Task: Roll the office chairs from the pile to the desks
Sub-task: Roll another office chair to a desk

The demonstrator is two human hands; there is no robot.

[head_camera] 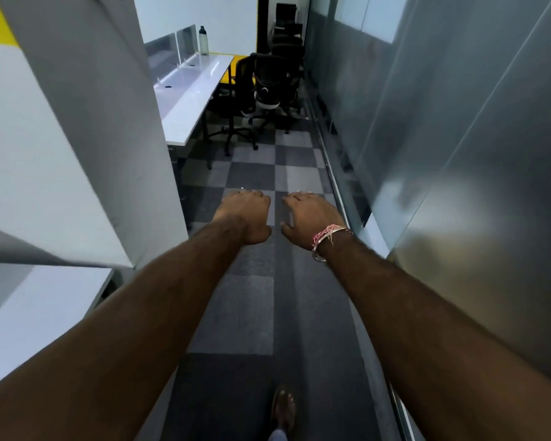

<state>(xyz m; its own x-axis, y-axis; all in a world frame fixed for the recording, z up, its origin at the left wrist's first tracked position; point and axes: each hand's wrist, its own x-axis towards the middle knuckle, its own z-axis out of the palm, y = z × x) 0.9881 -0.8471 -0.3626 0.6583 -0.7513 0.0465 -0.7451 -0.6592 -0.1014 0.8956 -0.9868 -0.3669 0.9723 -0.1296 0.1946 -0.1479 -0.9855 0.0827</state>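
Head view down a narrow office aisle, described from near to far. At the near edge, one foot in a sandal [283,409] stands on the grey checkered carpet [236,313]. At near left lies the corner of a white desk [39,300], beside a grey and white partition wall [77,138] bearing a yellow patch at its top. Both forearms reach forward over the carpet. The left hand [247,214] hangs palm down with its fingers curled downward, holding nothing. The right hand [309,214] lies just beside it, apart from it, palm down, fingers loosely bent and holding nothing; a pink and white thread band [326,238] circles its wrist. A frosted glass wall [458,154] runs along the right side of the aisle.

Farther on, at left, stands a long white desk [191,97] fitted with clear divider panels [175,46]; a dark water bottle [203,41] stands upright at its far end. The office chairs [268,87], black with mesh backs and wheeled bases, are crowded together in the aisle beside this desk, well apart from both hands. More black chairs [287,27] are ranged behind them toward the far wall; their number cannot be told.
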